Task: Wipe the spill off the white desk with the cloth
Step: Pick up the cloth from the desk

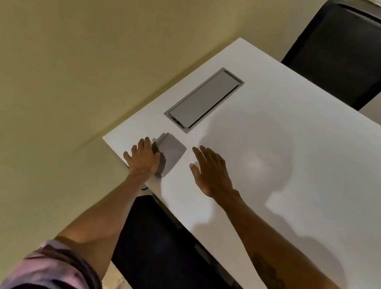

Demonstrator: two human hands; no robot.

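A folded grey cloth (171,152) lies on the white desk (308,165) near its left corner. My left hand (143,157) rests flat on the cloth's left part, fingers spread, pressing it to the desk. To the right of the cloth, my right hand (210,170) hovers or rests palm down on the desk with fingers apart, holding nothing. No spill is visible on the desk surface; shadows of my head and arms fall across it.
A grey cable-hatch lid (203,99) is set into the desk just beyond the cloth. A black chair (351,50) stands at the far side, another dark chair (165,254) below the near edge. A beige wall (57,70) runs along the left.
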